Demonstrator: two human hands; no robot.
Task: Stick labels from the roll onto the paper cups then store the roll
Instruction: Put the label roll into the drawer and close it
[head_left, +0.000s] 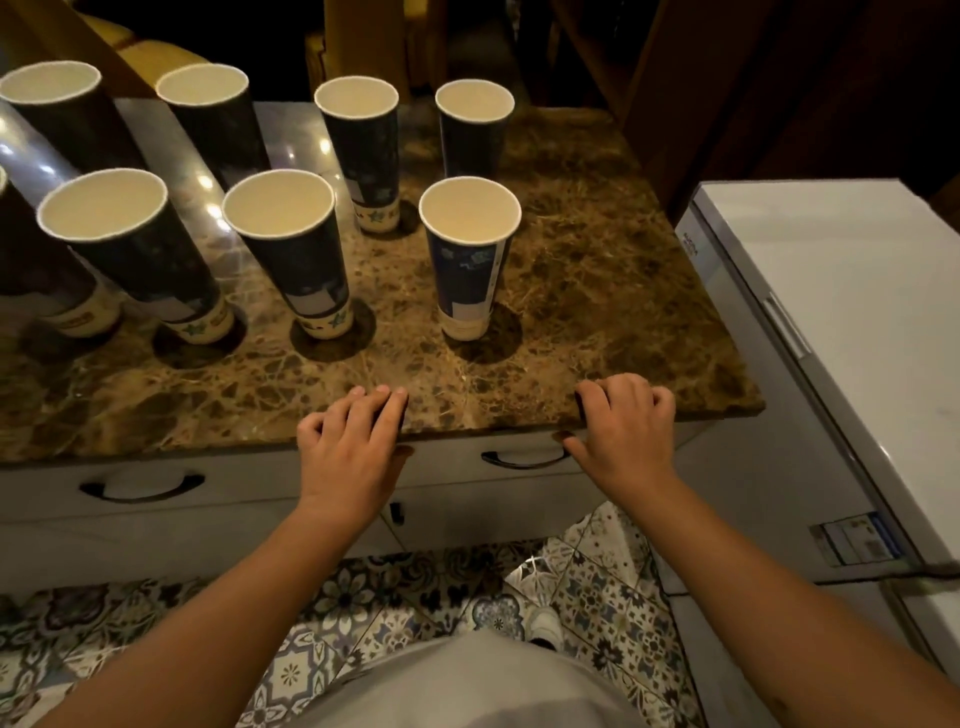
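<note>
Head view: both bare hands are resting at the near edge of the brown veined marble countertop (597, 291). The left hand (353, 441) is lying palm down, fingers fairly straight and close together, fingertips on the stone, holding nothing. The right hand (626, 421) is sitting at the edge with fingers bent over the stone and thumb hanging below the rim; whether anything is under those fingers cannot be told.

The tall dark-blue paper cups with cream insides are standing upright beyond the hands, in two rows. Straight ahead between the hands is standing the nearest cup (467, 260), with a pale rectangular patch low on its side. Ahead and left of the left hand are standing the second cup (291, 249) and the third cup (130, 249), each showing a similar pale patch. Four more are standing farther back.

Just below the right hand is showing a white drawer with a dark curved handle (524, 458). Right of the right hand is sitting a white chest appliance (831, 270).
</note>
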